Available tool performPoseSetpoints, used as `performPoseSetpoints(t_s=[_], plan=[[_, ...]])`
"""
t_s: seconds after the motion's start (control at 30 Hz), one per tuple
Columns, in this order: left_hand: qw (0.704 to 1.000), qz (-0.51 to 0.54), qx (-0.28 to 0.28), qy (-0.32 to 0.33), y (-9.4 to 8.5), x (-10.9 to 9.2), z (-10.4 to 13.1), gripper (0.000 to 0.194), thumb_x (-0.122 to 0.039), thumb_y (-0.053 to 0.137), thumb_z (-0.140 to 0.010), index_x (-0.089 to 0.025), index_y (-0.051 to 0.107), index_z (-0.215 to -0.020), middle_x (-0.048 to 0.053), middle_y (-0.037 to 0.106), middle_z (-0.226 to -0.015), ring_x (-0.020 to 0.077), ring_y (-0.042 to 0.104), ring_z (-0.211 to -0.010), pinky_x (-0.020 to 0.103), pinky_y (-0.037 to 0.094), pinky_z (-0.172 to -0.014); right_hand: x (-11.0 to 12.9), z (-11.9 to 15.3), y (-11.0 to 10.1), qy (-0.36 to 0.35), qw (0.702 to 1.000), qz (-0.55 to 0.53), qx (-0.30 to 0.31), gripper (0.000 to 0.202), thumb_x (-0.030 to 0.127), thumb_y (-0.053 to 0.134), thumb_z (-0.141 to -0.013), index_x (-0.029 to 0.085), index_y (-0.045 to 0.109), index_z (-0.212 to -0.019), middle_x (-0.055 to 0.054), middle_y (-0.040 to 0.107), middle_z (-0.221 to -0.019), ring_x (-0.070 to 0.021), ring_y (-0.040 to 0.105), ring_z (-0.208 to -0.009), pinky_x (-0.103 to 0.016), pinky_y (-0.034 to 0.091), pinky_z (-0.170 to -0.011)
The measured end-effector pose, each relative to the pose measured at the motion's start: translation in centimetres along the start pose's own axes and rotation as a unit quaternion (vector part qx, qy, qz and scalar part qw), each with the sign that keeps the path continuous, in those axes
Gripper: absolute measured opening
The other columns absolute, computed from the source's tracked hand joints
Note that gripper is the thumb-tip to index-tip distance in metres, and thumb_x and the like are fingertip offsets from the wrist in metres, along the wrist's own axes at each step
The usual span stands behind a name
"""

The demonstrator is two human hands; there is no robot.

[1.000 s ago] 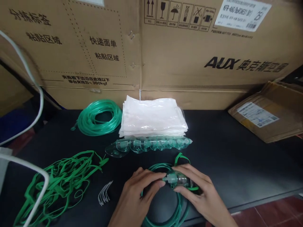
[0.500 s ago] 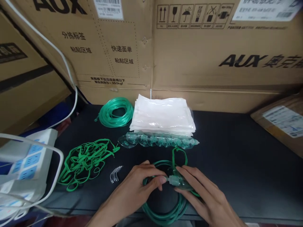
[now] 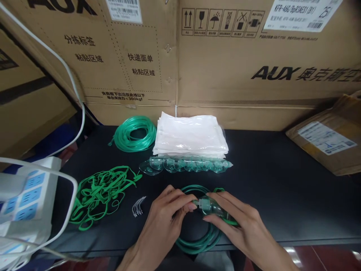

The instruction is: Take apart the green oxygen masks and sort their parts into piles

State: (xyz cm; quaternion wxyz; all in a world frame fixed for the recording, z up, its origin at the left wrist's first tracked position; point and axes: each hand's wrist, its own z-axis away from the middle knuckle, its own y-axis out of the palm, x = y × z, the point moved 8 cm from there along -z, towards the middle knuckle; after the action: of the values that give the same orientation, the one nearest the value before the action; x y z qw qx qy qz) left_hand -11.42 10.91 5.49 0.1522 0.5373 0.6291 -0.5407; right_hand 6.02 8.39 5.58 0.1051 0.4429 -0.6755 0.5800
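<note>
Right fingers [image 3: 235, 204] half-hiding green mask [image 3: 216, 209], left fingers [image 3: 180, 202] covering part of tubing [image 3: 199, 246]

Right hand [image 3: 237, 216]: free table [image 3: 282, 195] at 3 o'clock, carton [image 3: 327, 138] in the way at 2. Left hand [image 3: 170, 209]: wires [image 3: 138, 207], then straps [image 3: 105, 186] block 9; masks [image 3: 180, 165] block 12.

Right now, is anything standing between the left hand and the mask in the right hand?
Nothing visible does. The left hand pinches what looks like a tube end right at the mask's pale connector; the darker green coil lies beneath.
</note>
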Motion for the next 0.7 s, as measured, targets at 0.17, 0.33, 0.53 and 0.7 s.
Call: performPoseSetpoints(t_s=[0.17,0.33,0.53,0.7], plan=[[0.998,-0.036,-0.030,0.035,0.0,-0.1,-0.1,0.025,-0.004,0.058,-0.105,-0.019,0.075,-0.114,0.004,0.075,-0.095,0.0191,0.058,-0.082,0.032,0.051,-0.073,-1.8,-0.9,0.7,0.130,0.987,-0.089,0.020,0.028,0.048,0.072,-0.100,0.021,0.078,-0.107,-0.003,0.071,-0.089,-0.0190,0.069,-0.076,-0.030,0.055,-0.067],[0.998,-0.055,0.016,0.031,0.8,0.8,-0.3,0.018,-0.019,0.064,-0.107,-0.021,0.074,-0.121,0.002,0.075,-0.095,0.0200,0.061,-0.085,0.034,0.053,-0.077,-3.8,-1.1,1.3,0.239,0.958,-0.134,0.088,0.032,0.054,0.073,-0.097,0.024,0.080,-0.103,-0.001,0.074,-0.090,-0.0196,0.067,-0.083,-0.029,0.051,-0.071],[0.998,-0.058,0.025,0.025,0.5,0.9,-0.1,0.017,-0.018,0.063,-0.108,-0.023,0.071,-0.121,0.000,0.076,-0.102,0.0180,0.068,-0.089,0.038,0.053,-0.092,-4.1,-0.3,1.9,0.285,0.917,-0.250,0.128,0.035,0.055,0.073,-0.096,0.020,0.075,-0.095,0.001,0.059,-0.084,-0.0145,0.053,-0.076,-0.025,0.042,-0.064],[0.989,-0.117,0.067,0.059,1.2,0.5,0.3,0.016,-0.019,0.054,-0.112,-0.022,0.067,-0.121,0.001,0.077,-0.109,0.0201,0.069,-0.091,0.043,0.054,-0.093,-3.8,0.2,2.7,0.305,0.871,-0.335,0.188,0.042,0.059,0.067,-0.099,0.019,0.069,-0.089,0.005,0.042,-0.075,-0.0105,0.042,-0.067,-0.021,0.043,-0.059]])
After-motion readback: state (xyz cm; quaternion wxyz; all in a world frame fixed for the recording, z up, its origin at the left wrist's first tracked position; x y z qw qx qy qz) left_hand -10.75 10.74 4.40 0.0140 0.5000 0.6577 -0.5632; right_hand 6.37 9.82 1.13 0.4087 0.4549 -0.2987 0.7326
